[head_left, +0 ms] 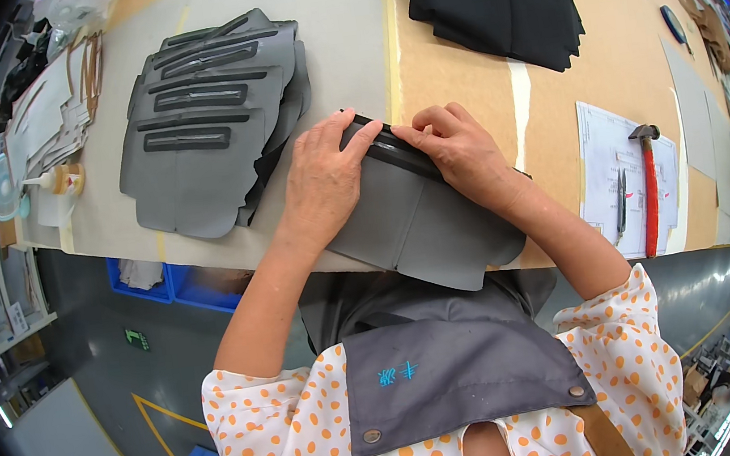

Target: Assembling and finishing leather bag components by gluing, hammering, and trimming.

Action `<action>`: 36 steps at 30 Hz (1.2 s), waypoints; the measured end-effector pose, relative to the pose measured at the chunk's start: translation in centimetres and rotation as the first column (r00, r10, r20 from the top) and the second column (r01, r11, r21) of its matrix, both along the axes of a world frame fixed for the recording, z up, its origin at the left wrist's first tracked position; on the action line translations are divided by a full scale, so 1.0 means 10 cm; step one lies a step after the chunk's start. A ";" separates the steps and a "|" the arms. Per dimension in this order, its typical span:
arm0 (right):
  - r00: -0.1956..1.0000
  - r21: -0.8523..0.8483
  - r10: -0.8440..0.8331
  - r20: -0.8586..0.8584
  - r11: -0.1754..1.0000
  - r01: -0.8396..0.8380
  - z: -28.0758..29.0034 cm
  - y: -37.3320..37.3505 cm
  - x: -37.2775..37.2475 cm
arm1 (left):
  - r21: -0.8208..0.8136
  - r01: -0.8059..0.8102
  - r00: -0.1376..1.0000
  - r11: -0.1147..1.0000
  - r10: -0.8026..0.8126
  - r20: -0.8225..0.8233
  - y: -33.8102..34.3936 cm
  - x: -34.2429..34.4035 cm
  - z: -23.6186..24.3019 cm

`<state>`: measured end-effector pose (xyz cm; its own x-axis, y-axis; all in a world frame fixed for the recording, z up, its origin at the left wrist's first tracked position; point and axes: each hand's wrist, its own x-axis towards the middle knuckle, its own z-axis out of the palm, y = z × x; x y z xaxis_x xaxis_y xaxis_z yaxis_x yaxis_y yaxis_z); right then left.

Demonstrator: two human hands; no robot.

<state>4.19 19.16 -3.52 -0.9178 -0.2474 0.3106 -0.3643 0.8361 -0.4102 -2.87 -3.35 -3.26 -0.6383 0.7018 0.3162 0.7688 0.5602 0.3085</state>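
A grey sheet panel point(423, 221) with a black strip along its far edge lies at the table's front, its near end hanging over the edge. My left hand point(322, 165) pinches the strip's left part between thumb and fingers. Close beside it, my right hand point(463, 152) grips the same far edge, fingers curled and thumb pressed on the strip. A dark slot-like band point(393, 154) shows just below that edge. To the left lies an overlapping stack of grey panels point(197, 179), each with a black-framed slot.
A stack of black panels point(497, 6) lies at the far right. A red-handled hammer point(649, 186) and tweezers point(621, 203) rest on a printed sheet point(594, 143). At left are a glue bottle point(62, 180) and paper scraps point(54, 110). Blue bins point(201, 287) stand below the table.
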 end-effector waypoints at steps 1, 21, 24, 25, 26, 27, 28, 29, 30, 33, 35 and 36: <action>1.000 -0.100 -0.021 -0.014 0.995 0.020 -0.01 0.00 -0.01 | 0.000 -0.002 1.000 1.000 0.002 0.001 -0.01 0.00 0.01; 0.911 -0.370 -0.190 0.365 0.869 0.329 0.20 0.03 0.24 | -0.064 0.120 0.991 0.991 -0.116 0.060 0.11 0.14 0.15; 0.920 -0.377 -0.210 0.332 0.864 0.333 0.17 0.05 0.26 | -0.066 0.108 0.994 0.992 -0.106 0.027 0.13 0.14 0.14; 0.930 -0.354 -0.213 0.300 0.880 0.316 0.16 0.04 0.27 | -0.066 0.108 0.994 0.992 -0.106 0.028 0.14 0.14 0.15; 0.939 -0.330 -0.215 0.267 0.896 0.298 0.15 0.04 0.28 | -0.076 0.115 0.993 0.990 -0.113 0.031 0.15 0.14 0.16; 0.940 -0.330 -0.213 0.268 0.896 0.297 0.11 0.05 0.28 | -0.087 0.123 0.992 0.989 -0.120 0.035 0.15 0.14 0.17; 0.961 -0.331 -0.193 0.196 0.910 0.250 0.07 0.06 0.30 | -0.085 0.126 0.992 0.988 -0.123 0.037 0.15 0.14 0.17; 0.978 -0.328 -0.170 0.124 0.923 0.202 0.04 0.07 0.31 | -0.089 0.123 0.992 0.988 -0.121 0.025 0.16 0.15 0.17; 0.977 -0.326 -0.174 0.126 0.923 0.206 0.02 0.08 0.32 | -0.092 0.121 0.993 0.988 -0.120 0.014 0.17 0.15 0.17; 0.991 -0.181 -0.132 -0.007 0.975 0.129 -0.02 0.09 0.35 | -0.084 0.123 0.992 0.989 -0.123 0.013 0.15 0.16 0.16; 0.995 0.025 -0.053 -0.085 0.998 0.056 -0.01 0.10 0.37 | -0.107 0.131 0.991 0.986 -0.131 0.005 0.14 0.16 0.18; 0.995 0.024 -0.056 -0.081 0.998 0.058 0.00 0.10 0.38 | -0.130 0.136 0.990 0.982 -0.138 -0.009 0.14 0.17 0.18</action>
